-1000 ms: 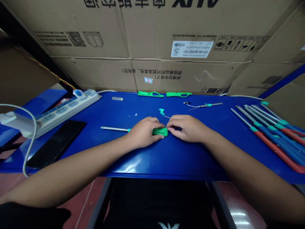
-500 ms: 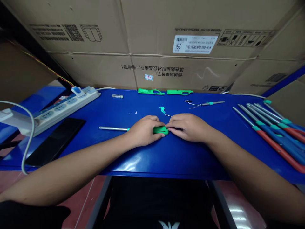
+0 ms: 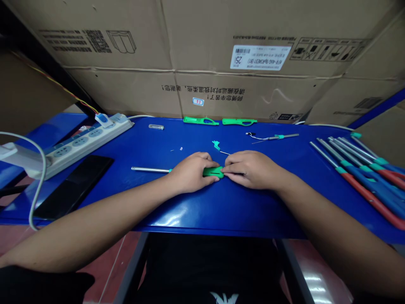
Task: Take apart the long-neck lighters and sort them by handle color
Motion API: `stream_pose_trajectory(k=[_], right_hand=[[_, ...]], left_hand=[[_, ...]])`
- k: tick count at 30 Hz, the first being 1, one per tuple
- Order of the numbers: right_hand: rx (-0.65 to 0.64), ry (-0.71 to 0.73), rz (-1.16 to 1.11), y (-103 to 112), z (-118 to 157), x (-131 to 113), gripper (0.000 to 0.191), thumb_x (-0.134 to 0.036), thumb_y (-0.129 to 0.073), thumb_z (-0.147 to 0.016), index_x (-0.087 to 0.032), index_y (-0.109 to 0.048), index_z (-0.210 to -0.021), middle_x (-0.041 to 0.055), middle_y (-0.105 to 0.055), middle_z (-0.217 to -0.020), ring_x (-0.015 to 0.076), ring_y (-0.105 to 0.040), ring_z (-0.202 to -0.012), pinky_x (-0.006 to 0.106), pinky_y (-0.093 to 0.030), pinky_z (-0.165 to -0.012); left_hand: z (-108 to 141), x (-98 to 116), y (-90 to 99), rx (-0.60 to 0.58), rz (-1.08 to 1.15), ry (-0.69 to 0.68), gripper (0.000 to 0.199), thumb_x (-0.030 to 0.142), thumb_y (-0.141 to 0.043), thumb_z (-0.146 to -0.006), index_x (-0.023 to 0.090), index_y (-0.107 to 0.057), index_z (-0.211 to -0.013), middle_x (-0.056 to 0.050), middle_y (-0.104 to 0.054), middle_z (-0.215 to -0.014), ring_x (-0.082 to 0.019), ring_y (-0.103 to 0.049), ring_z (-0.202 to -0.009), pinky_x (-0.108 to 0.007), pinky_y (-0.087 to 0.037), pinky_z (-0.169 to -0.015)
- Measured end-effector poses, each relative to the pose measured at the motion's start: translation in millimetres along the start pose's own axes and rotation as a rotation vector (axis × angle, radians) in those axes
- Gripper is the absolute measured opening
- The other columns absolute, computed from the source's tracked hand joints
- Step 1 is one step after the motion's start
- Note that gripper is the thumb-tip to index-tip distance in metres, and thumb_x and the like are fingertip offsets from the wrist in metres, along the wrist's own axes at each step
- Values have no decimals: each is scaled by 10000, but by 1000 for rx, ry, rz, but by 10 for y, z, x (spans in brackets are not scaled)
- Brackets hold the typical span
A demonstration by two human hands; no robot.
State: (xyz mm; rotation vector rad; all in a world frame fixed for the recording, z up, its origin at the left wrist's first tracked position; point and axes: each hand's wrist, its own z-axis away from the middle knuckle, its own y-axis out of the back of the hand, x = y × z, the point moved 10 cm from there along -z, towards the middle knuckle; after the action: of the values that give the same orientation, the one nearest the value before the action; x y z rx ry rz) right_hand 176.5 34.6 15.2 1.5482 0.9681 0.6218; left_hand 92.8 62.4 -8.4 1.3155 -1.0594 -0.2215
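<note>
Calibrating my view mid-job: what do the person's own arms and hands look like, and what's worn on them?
The left hand and right hand are bare, with no gloves, rings or watches visible. The forearms are bare too, with no cables showing. Black cloth, apparently a sleeve, shows beside the left forearm.

The person is wearing black. At the lower left of the frame a black sleeve (image 3: 47, 287) is ending in a loose, softly rounded edge, and the fabric is looking plain and matte. Beyond it the left forearm (image 3: 95, 232) is showing bare down to an uncovered left hand (image 3: 190, 173). Toward the lower right, the right forearm (image 3: 332, 228) is likewise going bare to an uncovered right hand (image 3: 255, 169). Across the bottom centre, black clothing (image 3: 209, 266) is filling the space, its folds sinking into shadow. On it, at the bottom edge, a white print (image 3: 225, 299) is spreading in pointed, blade-like strokes, the frame cutting off its lower part.
</note>
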Motion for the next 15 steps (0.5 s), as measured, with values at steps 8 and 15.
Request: stream_pose_trajectory(k=[8,15], right_hand=[[-126,-19,59,-89,-56,-69,264,-226,-516,-967,-186,-776,-986,72,-718,-871,210,-641,-824,329,-439,-736],[-98,-426,-109,202,289,696,294,-425,-642,-890,-192,-698,-1061,79,-708,-991,212,-645,-856,324,-469,-739]], left_hand=[[6,32,-6,-11,-47,-17,311,343,-684,-892,176,-744,-1147,-83,-677,-1021,-246,-628,-1007,-385,-499,-928],[16,1,-4,-12,-53,6,361,363,-696,-884,215,-724,-1212,-83,-677,-1079,-242,-623,-1012,-396,-497,-941]])
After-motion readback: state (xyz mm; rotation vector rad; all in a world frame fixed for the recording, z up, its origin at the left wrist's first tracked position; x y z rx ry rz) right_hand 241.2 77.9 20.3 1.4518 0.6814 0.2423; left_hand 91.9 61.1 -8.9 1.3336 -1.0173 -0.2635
